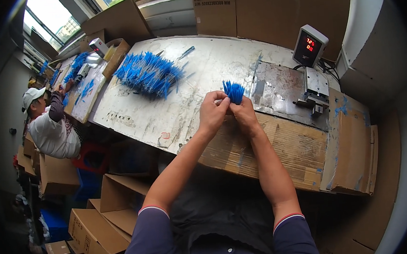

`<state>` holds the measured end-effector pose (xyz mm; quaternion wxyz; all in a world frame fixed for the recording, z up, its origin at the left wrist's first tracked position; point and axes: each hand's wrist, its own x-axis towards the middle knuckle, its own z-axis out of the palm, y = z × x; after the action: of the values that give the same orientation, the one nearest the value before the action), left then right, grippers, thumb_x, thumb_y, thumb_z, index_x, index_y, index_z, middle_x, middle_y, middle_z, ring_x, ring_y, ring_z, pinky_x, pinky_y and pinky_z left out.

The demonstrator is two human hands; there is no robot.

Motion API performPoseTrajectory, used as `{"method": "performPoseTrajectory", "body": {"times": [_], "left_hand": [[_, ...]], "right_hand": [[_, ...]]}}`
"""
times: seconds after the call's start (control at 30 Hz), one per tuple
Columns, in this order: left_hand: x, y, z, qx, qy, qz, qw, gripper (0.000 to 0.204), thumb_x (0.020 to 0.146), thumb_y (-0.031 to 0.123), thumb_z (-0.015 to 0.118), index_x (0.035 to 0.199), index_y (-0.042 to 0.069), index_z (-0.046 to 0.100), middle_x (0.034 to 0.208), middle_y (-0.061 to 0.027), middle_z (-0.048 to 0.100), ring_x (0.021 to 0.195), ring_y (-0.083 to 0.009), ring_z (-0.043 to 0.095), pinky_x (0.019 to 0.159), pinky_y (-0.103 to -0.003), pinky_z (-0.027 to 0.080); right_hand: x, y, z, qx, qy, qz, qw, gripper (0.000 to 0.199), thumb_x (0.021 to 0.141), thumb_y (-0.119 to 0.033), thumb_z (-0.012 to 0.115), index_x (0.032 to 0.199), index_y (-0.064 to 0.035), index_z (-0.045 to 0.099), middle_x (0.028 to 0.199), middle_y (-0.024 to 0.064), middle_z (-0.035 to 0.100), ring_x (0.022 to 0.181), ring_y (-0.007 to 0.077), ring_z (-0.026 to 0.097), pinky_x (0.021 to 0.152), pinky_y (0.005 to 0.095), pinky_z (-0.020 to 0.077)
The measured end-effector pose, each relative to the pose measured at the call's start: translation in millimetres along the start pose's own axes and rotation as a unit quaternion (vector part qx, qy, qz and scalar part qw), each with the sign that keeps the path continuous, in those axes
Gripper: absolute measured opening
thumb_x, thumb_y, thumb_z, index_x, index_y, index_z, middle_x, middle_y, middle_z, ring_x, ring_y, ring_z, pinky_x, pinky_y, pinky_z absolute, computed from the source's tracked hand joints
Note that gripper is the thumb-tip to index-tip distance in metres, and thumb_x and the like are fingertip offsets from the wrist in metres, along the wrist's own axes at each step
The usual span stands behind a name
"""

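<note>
Both my hands meet over the front part of the workbench (135, 108), around a small bundle of thin blue strands (234, 90) with their tips pointing up. My right hand (244, 115) is wrapped round its lower part. The fingers of my left hand (213, 110) are curled, thumb and forefinger pinching at the bundle's left edge. Whether a single strand sits in that pinch is too small to tell. Farther left on the bench lies a large pile of similar strands (149, 75), blue with pale lengths showing.
A blue-handled tool (185, 53) lies behind the pile. On the right are a metal plate (279, 85), a clamp-like device (315, 89) and a box with a red digital display (310, 45). Cardboard (272, 145) covers the front edge. At left, a co-worker (55, 126) works beside open cartons (94, 231).
</note>
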<state>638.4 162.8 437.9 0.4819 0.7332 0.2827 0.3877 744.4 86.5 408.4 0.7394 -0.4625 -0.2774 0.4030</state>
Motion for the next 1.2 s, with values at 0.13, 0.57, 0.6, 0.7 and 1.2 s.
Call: {"method": "performPoseTrajectory", "body": {"times": [0.13,0.57,0.6,0.7,1.2], "left_hand": [[1.2,8.2,8.8,-0.134,-0.023,-0.137,0.981,0.012,0.095,0.012,0.069,0.102,0.003,0.068,0.089,0.0,0.067,0.08,-0.0084,0.063,0.073,-0.025,0.053],[67.5,-42.1,-81.4,0.277,0.2,-0.085,0.936,0.035,0.093,0.035,0.069,0.104,0.003,0.069,0.101,-0.0129,0.073,0.098,-0.0266,0.069,0.089,-0.038,0.051],[76.0,-48.3,-92.3,0.279,0.2,-0.085,0.936,0.035,0.093,0.035,0.069,0.104,0.003,0.069,0.101,-0.0129,0.073,0.098,-0.0266,0.069,0.089,-0.038,0.051],[91.3,-50.6,-100.5,0.358,0.229,-0.155,0.892,0.051,0.09,0.049,0.068,0.109,0.002,0.07,0.108,-0.0148,0.074,0.104,-0.0308,0.069,0.093,-0.041,0.051],[119.6,-65.0,-87.5,0.418,0.108,-0.254,0.865,0.03,0.089,0.023,0.059,0.098,0.0,0.075,0.105,-0.0228,0.074,0.101,-0.0359,0.071,0.087,-0.042,0.055]], "right_hand": [[-7.2,-13.8,1.6,0.074,0.012,0.022,0.997,0.022,0.087,0.0,0.059,0.108,0.0001,0.068,0.099,0.0032,0.069,0.084,0.0131,0.067,0.076,0.0296,0.0554],[-5.7,-29.7,6.9,0.191,0.032,0.051,0.98,0.024,0.088,-0.005,0.068,0.11,0.0037,0.066,0.084,0.0077,0.068,0.069,0.0178,0.066,0.065,0.0342,0.0581],[-4.8,-27.3,8.1,0.193,0.032,0.051,0.979,0.024,0.088,-0.005,0.068,0.11,0.0037,0.066,0.084,0.0077,0.068,0.069,0.0178,0.066,0.065,0.0342,0.0581],[-4.4,-21.3,7.9,0.173,0.039,0.067,0.982,0.024,0.09,-0.008,0.071,0.109,0.0036,0.066,0.084,0.008,0.068,0.068,0.0181,0.067,0.062,0.0341,0.0583],[-4.9,-22.0,1.7,0.15,0.058,0.066,0.985,0.025,0.092,-0.01,0.07,0.112,0.0051,0.066,0.082,0.0071,0.069,0.067,0.0161,0.066,0.061,0.0318,0.0572]]}}
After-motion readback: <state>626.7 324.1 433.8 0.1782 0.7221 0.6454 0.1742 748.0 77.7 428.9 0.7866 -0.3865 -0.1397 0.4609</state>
